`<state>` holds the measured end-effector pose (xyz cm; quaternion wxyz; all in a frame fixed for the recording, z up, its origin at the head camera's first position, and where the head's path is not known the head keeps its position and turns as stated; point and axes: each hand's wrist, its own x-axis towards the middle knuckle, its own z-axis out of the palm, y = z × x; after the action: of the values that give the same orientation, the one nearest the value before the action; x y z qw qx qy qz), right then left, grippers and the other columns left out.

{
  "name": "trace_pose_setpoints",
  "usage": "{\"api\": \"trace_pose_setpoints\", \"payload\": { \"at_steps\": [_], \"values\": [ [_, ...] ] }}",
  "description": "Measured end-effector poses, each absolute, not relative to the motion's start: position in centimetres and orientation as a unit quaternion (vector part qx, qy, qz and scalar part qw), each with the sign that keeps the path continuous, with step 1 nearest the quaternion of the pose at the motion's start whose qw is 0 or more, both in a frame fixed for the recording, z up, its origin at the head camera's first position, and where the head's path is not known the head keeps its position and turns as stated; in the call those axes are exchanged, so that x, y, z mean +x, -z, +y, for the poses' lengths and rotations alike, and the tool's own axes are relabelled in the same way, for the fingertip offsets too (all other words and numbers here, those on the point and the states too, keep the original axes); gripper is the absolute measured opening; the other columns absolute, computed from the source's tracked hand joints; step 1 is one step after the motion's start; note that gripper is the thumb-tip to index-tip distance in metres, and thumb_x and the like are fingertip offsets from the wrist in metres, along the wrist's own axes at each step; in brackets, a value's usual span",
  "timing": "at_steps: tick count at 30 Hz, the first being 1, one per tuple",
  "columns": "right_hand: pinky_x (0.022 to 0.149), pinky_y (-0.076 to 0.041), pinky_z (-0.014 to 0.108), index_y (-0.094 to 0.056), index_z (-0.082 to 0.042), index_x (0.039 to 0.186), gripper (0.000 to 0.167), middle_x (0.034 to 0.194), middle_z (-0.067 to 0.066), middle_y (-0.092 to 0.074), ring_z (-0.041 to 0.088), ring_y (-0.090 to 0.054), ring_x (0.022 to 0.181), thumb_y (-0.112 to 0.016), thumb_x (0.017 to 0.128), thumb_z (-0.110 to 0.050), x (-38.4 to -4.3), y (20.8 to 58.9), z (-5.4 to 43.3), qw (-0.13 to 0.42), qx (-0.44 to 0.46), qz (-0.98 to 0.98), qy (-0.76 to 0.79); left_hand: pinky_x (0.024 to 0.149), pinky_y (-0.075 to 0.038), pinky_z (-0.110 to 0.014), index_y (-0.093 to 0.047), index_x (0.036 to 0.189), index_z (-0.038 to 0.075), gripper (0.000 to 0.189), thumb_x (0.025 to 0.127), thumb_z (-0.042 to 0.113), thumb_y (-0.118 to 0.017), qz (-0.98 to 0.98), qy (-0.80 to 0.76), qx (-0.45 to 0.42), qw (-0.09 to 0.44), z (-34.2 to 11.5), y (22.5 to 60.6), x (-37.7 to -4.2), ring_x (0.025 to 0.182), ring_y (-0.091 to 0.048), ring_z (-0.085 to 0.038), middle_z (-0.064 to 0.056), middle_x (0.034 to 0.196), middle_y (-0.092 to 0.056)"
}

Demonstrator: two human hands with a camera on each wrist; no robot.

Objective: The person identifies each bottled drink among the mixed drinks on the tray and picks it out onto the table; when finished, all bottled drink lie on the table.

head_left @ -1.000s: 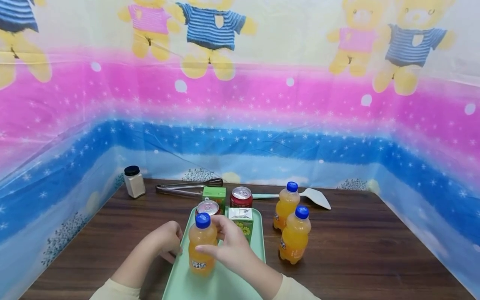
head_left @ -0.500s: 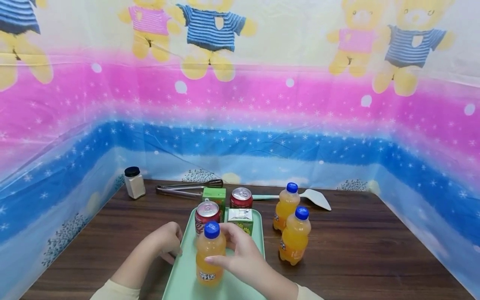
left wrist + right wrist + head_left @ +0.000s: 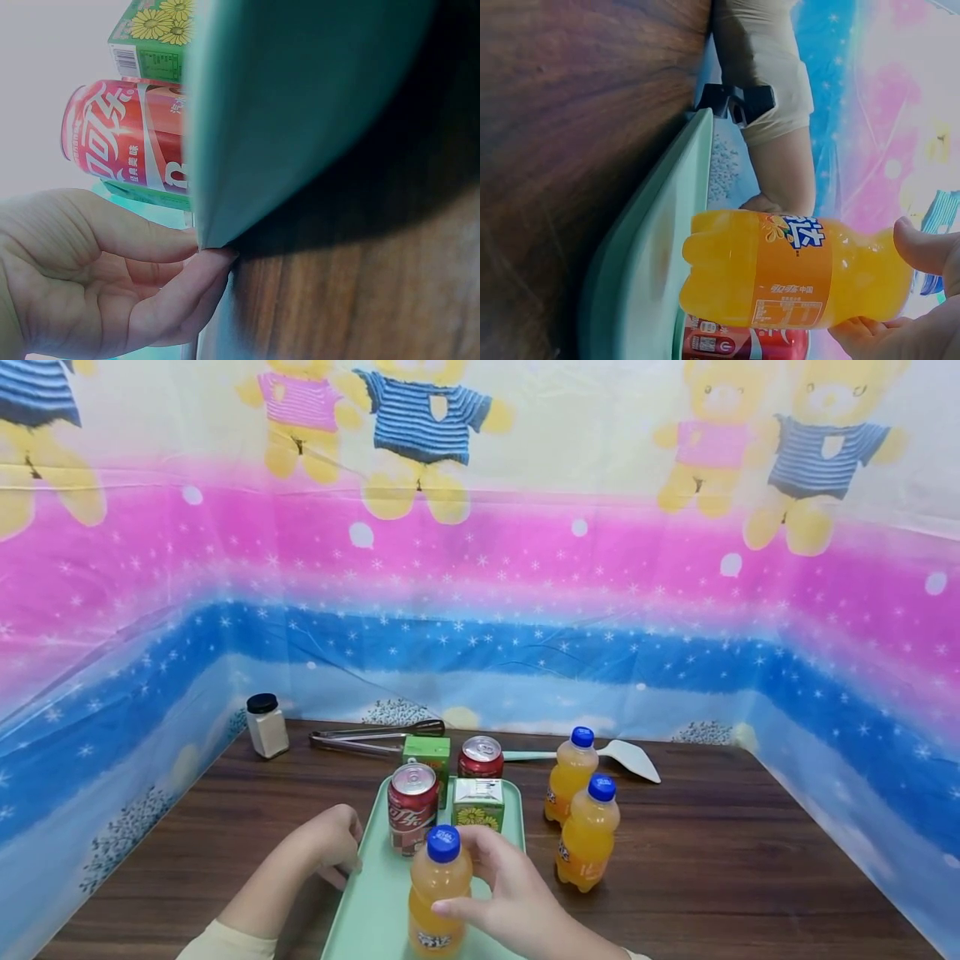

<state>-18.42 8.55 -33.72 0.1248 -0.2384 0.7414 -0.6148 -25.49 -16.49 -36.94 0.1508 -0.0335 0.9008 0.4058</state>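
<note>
My right hand holds an orange soda bottle with a blue cap by its upper part, thumb on one side and fingers on the other. The bottle stands upright close over the near half of a pale green tray; the right wrist view shows its orange label. At the tray's left side, my left hand pinches the rim between thumb and fingers, plain in the left wrist view. Farther up the tray are a red cola can and a green drink carton with yellow flowers.
Behind them stand another green carton and red can. Two more orange bottles stand right of the tray. Metal tongs, a white spatula and a black-lidded jar are at the back, before a printed curtain.
My right hand has brought the orange soda bottle nearer to me and to the right over the tray, uncovering the red can. My left hand has stayed on the rim.
</note>
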Motion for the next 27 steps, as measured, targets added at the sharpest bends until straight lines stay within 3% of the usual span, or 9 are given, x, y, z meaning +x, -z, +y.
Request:
{"api": "trace_pose_setpoints", "payload": {
  "at_steps": [12, 21, 27],
  "values": [
    [0.096, -0.045, 0.029, -0.048, -0.008, 0.127, 0.051, 0.122, 0.007, -0.056, 0.022, -0.054, 0.112, -0.070, 0.084, -0.021, -17.0, 33.3, 11.2, 0.156, -0.278, 0.702, 0.636, 0.052, -0.057, -0.035, -0.048, 0.086, -0.006, 0.024, 0.073, -0.017, -0.064, 0.897, -0.411, -0.038, 0.158, -16.5, 37.1, -25.9, 0.066, -0.060, -0.026, -0.018, 0.080, -0.051],
    [0.100, -0.042, 0.043, -0.045, -0.004, 0.130, 0.054, 0.125, 0.009, -0.054, 0.026, -0.051, 0.116, -0.070, 0.085, -0.020, -15.8, 32.9, 12.4, 0.188, -0.253, 0.691, 0.650, 0.052, -0.057, -0.036, -0.047, 0.086, -0.006, 0.022, 0.075, -0.015, -0.064, 0.902, -0.403, -0.028, 0.150, -16.6, 37.2, -25.7, 0.064, -0.060, -0.026, -0.017, 0.079, -0.051],
    [0.099, -0.042, 0.045, -0.042, -0.001, 0.131, 0.050, 0.125, 0.014, -0.052, 0.030, -0.051, 0.115, -0.064, 0.089, -0.018, -14.9, 32.7, 13.0, 0.220, -0.238, 0.660, 0.678, 0.053, -0.057, -0.036, -0.047, 0.087, -0.007, 0.022, 0.075, -0.016, -0.062, 0.899, -0.410, -0.029, 0.149, -16.5, 37.2, -25.6, 0.064, -0.060, -0.026, -0.018, 0.079, -0.050]
  ]
}}
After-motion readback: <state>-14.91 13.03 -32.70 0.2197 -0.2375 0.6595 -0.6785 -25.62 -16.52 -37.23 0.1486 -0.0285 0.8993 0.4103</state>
